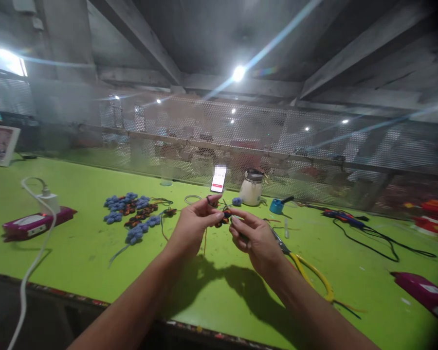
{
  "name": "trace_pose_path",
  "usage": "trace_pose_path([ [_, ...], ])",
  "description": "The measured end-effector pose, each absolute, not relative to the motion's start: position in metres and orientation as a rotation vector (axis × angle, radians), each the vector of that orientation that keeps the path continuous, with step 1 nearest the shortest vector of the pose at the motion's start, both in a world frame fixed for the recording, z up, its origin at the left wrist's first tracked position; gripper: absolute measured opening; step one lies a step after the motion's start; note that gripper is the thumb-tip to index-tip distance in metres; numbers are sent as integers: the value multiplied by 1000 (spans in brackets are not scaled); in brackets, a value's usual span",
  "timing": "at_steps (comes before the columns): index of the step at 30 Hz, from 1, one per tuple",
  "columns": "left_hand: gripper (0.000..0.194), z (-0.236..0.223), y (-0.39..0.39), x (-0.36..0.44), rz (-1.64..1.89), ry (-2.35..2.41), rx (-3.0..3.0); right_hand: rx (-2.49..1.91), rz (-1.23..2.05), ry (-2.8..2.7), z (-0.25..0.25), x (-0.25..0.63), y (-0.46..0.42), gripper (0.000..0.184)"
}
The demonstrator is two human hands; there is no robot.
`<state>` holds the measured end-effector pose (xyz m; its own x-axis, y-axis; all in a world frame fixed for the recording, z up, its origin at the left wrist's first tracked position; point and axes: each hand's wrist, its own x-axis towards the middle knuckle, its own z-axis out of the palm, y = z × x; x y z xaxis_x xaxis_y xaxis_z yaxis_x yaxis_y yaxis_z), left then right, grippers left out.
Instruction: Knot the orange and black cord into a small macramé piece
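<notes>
Just above the worktop, in front of the phone, holds the dark-and-orange piece: pinched at its edge in the right hand, met by the thumb of the left hand, with the index raised apart. Cannot tell the left grip at this blur. Looks like fine fingertip shaping; for the next move, needs a steady right pinch.

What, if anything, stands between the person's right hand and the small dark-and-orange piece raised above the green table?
Nothing visible: the right hand has its fingertips at the dark-and-orange piece, and the left hand meets it from the other side.
</notes>
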<state>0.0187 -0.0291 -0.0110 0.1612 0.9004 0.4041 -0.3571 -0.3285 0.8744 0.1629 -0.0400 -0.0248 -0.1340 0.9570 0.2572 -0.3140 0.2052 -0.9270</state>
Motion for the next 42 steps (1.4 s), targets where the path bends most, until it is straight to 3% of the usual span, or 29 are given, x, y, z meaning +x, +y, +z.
trace_pose_path([
  [4,46,-5,-30,15,1324,473,1118,-707,1104,-1350,-25,164,-40,30],
  [16,51,-6,-30,9,1391,445,1236,-867,480,-1768,-14,183,-44,31],
  [23,50,-9,-31,10,1462,442,1249,-847,86,-1913,-6,192,-42,22],
  [42,39,-7,-33,11,1473,469,1313,-773,54,-1987,3,199,-45,22],
])
